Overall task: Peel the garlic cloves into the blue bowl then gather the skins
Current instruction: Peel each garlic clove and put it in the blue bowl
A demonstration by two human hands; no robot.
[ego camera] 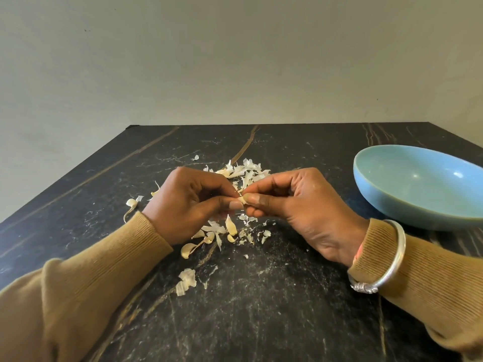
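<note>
Mustard sleeves (78,283) nearest; left hand (188,205) and right hand (295,205) both pinch 1 garlic clove (241,199).

Soft, even, moderately bright light, small white glints on the inner wall of the shallow glossy pale-blue bowl (418,184), shadows faint on the dark veined stone tabletop (261,322), centre sharp, wide-angle stretching and slight softness toward the lower corners

A silver bangle (401,246) circles the mustard sleeve cuff (376,239) just behind the right hand (300,205), with a pinkish band (357,253), perhaps thread, beside it. A black veined tabletop (261,309) lies beneath that hand, with a pale wall (235,61) beyond.
</note>
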